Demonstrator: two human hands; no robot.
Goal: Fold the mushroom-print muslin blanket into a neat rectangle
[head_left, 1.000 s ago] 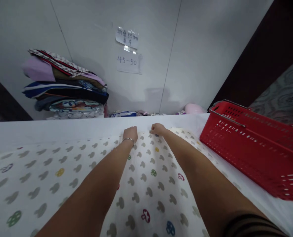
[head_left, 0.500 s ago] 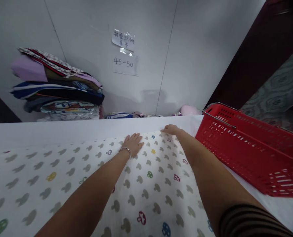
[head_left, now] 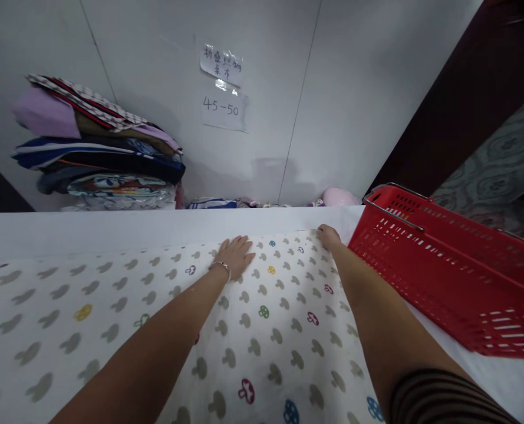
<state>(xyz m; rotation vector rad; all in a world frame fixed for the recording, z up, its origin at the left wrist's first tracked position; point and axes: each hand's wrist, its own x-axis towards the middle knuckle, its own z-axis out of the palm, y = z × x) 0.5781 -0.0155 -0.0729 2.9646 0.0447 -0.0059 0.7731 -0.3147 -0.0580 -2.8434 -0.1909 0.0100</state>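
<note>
A white cloth (head_left: 253, 330) printed with grey and coloured mushrooms lies spread over a white table surface. My left hand (head_left: 234, 257) rests palm down on it near its far edge, fingers apart, a bracelet on the wrist. At the cloth's far right corner, my right hand (head_left: 329, 237) has its fingers closed on the cloth's edge.
A red perforated basket (head_left: 447, 271) with metal handles stands at the right. Folded fabrics (head_left: 106, 147) are stacked at the back left. Along the wall (head_left: 350, 106) sit a pink item (head_left: 339, 196) and a striped cloth (head_left: 213, 204). Two paper signs (head_left: 224, 112) hang there.
My right hand has moved right along the far edge to the cloth's corner, and that part of the edge now lies straighter. My left hand has stayed nearly in place.
</note>
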